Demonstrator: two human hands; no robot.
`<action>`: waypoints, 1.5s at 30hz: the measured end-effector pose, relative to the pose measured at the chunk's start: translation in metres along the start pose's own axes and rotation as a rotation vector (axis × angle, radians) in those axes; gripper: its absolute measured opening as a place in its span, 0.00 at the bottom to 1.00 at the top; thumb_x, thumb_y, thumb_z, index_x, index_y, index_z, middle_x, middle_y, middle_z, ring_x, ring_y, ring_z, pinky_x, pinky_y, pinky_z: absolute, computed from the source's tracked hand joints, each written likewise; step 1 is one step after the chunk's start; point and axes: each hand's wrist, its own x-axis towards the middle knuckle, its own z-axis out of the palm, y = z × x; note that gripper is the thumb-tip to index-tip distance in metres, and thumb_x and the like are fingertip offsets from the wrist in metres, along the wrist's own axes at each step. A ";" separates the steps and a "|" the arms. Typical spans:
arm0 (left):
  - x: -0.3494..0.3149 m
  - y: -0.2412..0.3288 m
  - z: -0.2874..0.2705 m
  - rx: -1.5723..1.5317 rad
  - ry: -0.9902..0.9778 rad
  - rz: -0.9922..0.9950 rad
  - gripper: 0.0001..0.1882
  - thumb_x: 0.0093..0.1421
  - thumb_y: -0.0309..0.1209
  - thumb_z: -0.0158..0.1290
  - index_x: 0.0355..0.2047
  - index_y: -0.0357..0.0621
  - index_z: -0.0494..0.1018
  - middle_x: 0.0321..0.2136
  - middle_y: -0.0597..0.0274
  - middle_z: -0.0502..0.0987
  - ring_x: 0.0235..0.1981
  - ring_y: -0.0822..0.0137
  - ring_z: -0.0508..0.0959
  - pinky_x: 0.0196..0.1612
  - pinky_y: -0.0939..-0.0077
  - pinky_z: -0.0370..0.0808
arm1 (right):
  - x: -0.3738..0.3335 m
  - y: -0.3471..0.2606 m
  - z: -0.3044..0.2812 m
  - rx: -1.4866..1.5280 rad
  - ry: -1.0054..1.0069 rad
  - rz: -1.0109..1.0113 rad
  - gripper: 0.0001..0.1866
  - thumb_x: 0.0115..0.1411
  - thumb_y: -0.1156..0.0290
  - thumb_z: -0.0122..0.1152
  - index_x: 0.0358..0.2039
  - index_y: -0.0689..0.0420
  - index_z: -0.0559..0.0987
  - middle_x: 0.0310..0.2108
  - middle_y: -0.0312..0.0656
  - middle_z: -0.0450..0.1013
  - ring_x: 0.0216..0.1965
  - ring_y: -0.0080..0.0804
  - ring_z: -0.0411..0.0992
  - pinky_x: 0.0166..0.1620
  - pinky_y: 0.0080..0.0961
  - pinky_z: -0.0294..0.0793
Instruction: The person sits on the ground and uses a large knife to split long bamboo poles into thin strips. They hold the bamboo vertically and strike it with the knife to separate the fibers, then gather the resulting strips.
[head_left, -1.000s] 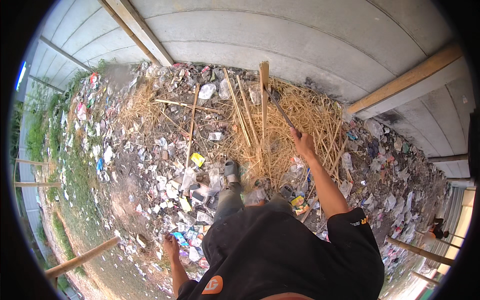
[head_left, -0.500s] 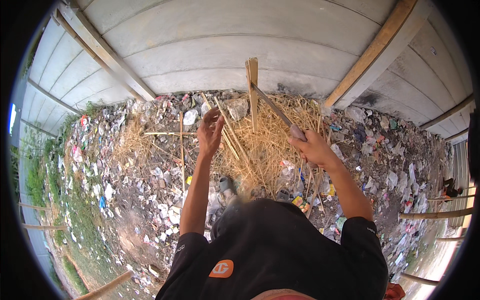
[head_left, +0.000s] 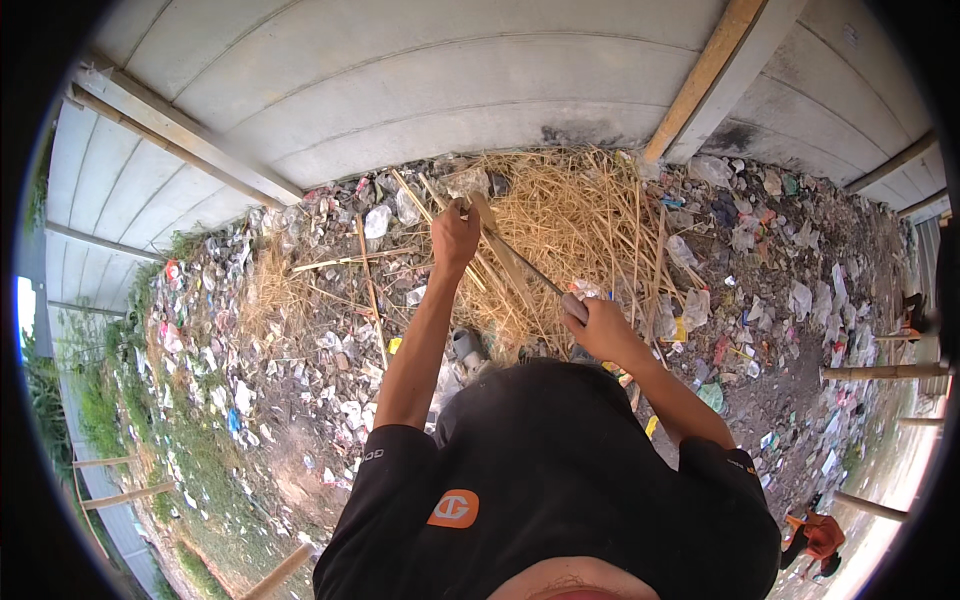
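My right hand (head_left: 605, 332) is wrapped round the thick handle of a machete (head_left: 540, 276). Its dark blade slants away to the upper left, meeting a flat split bamboo piece (head_left: 510, 268). At the far end of that bamboo, my left hand (head_left: 455, 238) is closed on it, fingertips partly hidden. The bamboo leans, its lower end over a heap of pale bamboo shavings (head_left: 580, 205). Thin bamboo strips (head_left: 410, 195) lie beside my left hand, on the shavings' left edge.
A pale panel wall (head_left: 420, 95) with slanting posts (head_left: 715, 75) stands ahead. Scattered plastic litter (head_left: 290, 360) covers the ground around me. Crossed sticks (head_left: 367, 270) lie to the left. Behind at lower right is another person (head_left: 825, 537). Bamboo poles (head_left: 885, 372) jut in at the right.
My left hand has gone from open beside the bamboo to gripping its top end. The upright bamboo now tilts, and my right hand with the machete is lower and nearer my body.
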 end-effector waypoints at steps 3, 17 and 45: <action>-0.034 -0.040 0.024 0.085 -0.102 -0.112 0.16 0.62 0.35 0.57 0.41 0.31 0.77 0.24 0.39 0.80 0.26 0.42 0.82 0.30 0.54 0.78 | 0.009 0.023 0.025 -0.134 -0.042 0.059 0.19 0.61 0.57 0.61 0.31 0.64 0.79 0.30 0.61 0.78 0.32 0.63 0.77 0.39 0.53 0.77; -0.062 -0.094 0.052 0.038 -0.059 -0.285 0.13 0.60 0.32 0.55 0.30 0.31 0.76 0.21 0.38 0.77 0.25 0.39 0.79 0.31 0.53 0.74 | 0.035 0.114 0.161 -0.169 -0.153 0.069 0.13 0.56 0.60 0.60 0.34 0.57 0.78 0.27 0.59 0.76 0.33 0.66 0.76 0.38 0.54 0.77; -0.072 -0.125 0.049 -0.014 -0.027 -0.318 0.12 0.63 0.31 0.55 0.31 0.31 0.76 0.19 0.42 0.77 0.22 0.43 0.81 0.24 0.58 0.74 | 0.104 0.105 0.204 0.040 -0.107 0.113 0.33 0.69 0.42 0.50 0.27 0.64 0.81 0.24 0.57 0.78 0.31 0.64 0.77 0.36 0.51 0.78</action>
